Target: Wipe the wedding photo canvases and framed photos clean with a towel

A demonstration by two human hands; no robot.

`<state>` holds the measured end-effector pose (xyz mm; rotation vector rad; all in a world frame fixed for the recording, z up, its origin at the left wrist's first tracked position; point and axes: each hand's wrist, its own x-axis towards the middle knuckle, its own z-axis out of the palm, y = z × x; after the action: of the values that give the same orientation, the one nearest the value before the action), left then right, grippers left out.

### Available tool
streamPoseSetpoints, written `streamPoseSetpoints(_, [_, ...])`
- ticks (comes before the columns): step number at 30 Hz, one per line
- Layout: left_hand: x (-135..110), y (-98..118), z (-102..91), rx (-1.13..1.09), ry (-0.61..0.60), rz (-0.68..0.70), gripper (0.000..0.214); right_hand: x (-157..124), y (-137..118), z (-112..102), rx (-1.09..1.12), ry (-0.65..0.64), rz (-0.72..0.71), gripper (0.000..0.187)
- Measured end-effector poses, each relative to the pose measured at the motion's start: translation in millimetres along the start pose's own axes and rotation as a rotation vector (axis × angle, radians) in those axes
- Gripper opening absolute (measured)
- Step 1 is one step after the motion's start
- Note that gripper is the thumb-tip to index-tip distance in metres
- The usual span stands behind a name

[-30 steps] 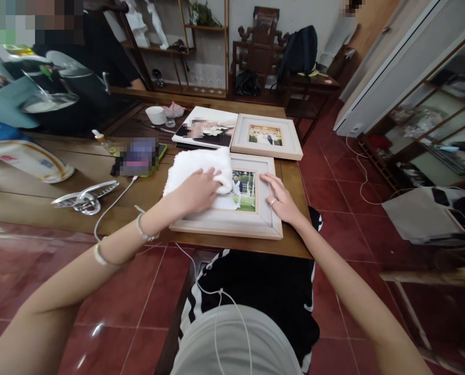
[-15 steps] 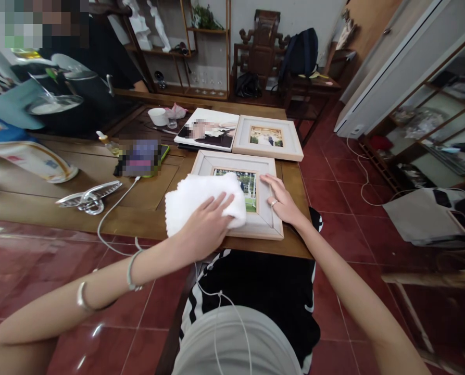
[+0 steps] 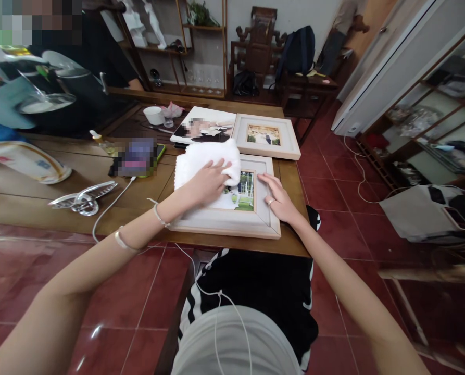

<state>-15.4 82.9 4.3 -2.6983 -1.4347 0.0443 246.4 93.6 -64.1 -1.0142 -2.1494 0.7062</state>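
Observation:
A light wooden picture frame [image 3: 255,225] lies flat near the table's front edge, with a photo [image 3: 244,195] of greenery in its middle. My left hand [image 3: 211,182] rests on a white fluffy cloth [image 3: 206,153], fingers spread over it and pressing it down. The cloth covers the frame's upper left part and some of the photo. On the right side, my right hand [image 3: 281,203] holds the frame by its rim, fingers lying over the inner border. A ring is on one finger.
Behind lie another framed photo [image 3: 290,140] and a white-edged photo panel [image 3: 204,122]. To the left are a phone [image 3: 138,156] with a cable, a silver winged ornament [image 3: 84,198], a dropper bottle [image 3: 101,141] and a white cup [image 3: 153,115]. A person's dark sleeve [image 3: 111,57] shows across the table.
My left hand has pushed the cloth up and away across the frame, uncovering its lower left border. My right hand keeps its place on the frame. A person now shows by the far door.

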Motion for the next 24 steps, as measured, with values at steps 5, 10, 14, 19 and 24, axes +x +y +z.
streamPoseSetpoints(5, [-54, 46, -23.3, -0.039, -0.129, 0.128, 0.031, 0, -1, 1, -0.024, 0.010, 0.003, 0.068])
streamPoseSetpoints(10, [-86, 81, -33.1, -0.120, -0.078, 0.261, 0.027, 0, -3, 0, -0.015, 0.003, -0.008, 0.068])
streamPoseSetpoints(14, [-65, 80, -21.3, -0.107, -0.010, 0.181, 0.029, 0, -3, -2, -0.025, -0.013, -0.016, 0.069])
streamPoseSetpoints(19, [-13, 54, -4.6, 0.013, -0.027, 0.025, 0.033, 1, 0, -1, -0.024, -0.014, -0.027, 0.069])
streamPoseSetpoints(24, [27, 31, 1.3, 0.059, 0.070, -0.064, 0.035, 1, 0, -1, -0.030, -0.009, -0.038, 0.069])
